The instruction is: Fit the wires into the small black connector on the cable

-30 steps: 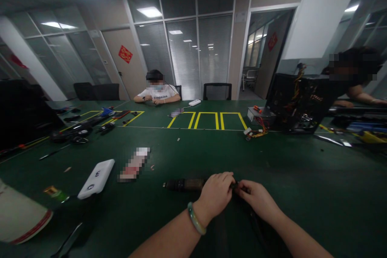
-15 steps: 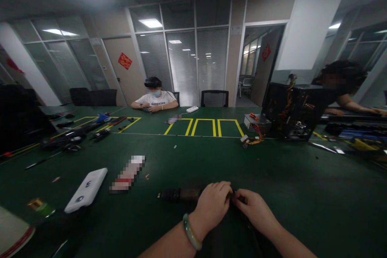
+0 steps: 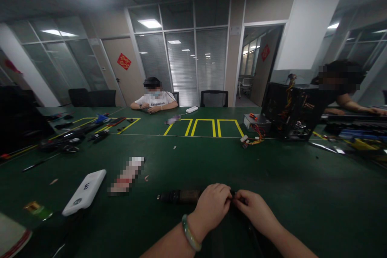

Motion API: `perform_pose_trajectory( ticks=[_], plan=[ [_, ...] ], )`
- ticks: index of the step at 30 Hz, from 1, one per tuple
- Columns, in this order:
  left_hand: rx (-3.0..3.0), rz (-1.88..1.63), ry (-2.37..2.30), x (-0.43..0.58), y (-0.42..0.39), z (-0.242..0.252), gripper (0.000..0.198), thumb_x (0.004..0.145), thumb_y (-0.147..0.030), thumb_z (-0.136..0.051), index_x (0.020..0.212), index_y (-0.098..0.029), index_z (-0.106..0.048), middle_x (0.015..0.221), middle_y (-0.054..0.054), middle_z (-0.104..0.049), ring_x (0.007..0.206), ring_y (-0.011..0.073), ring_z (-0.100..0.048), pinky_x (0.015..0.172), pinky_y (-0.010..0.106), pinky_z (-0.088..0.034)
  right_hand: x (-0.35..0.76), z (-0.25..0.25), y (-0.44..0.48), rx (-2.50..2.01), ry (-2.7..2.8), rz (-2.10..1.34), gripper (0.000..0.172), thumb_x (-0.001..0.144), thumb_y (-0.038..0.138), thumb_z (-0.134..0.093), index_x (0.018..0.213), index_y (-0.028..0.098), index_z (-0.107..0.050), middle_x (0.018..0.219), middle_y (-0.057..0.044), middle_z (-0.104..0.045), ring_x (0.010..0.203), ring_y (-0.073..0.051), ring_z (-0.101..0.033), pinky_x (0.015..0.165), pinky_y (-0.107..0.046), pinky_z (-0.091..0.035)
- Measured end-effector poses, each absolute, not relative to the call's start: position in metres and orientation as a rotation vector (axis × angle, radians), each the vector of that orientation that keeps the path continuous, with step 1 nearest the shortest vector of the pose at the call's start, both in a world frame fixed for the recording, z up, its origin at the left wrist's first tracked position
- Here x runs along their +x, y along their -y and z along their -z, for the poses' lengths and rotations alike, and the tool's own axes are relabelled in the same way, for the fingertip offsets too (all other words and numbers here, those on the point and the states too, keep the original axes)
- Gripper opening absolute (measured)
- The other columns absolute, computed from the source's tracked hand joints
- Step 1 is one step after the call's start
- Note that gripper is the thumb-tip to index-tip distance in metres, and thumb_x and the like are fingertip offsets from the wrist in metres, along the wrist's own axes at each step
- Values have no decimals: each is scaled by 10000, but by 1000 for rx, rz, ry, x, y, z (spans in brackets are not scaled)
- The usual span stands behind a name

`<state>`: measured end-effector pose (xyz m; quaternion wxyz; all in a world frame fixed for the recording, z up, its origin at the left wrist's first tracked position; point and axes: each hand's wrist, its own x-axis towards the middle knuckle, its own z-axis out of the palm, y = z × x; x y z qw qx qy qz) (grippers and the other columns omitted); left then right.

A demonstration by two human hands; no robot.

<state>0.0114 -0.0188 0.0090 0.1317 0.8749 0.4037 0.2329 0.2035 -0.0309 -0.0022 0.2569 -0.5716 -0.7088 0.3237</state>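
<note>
Tightly, left hand (image 3: 211, 206) and right hand (image 3: 256, 211) fingers (image 3: 242, 200) pinch the tool (image 3: 178, 196).

The dark cylinder (image 3: 178, 196) is half covered by the left hand (image 3: 213, 206); what the right hand (image 3: 255, 211) pinches cannot be made out. Nearby object (image 3: 126, 175) pixelated.

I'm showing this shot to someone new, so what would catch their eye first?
Likely the left hand at bottom centre, gripping a dark cylindrical tool that lies on the green table, with the right hand meeting it at the tool's end. Next, the open computer case with coloured wires, far right.
</note>
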Motion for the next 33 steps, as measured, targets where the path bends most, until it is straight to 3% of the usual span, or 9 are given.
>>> perform_pose_trajectory(
  ticks=[13,33],
  plan=[
    [2509,-711,-1249,14,20,-8,153,832,-127,-574,965,-201,-563,1184,35,-616,1083,207,-568,964,379,-440,203,0,32,-1541,1916,-864,148,839,249,-550,737,214,-651,743,18,-673,713,-163,-610,616,-234,-366],
    [2556,-684,-1194,13,20,-6,189,826,-113,-584,974,-227,-557,1241,-8,-597,1125,182,-548,980,379,-422,203,4,31,-1539,1896,-876,154,847,265,-555,752,215,-666,732,18,-681,689,-159,-606,607,-231,-368]
  ],
)
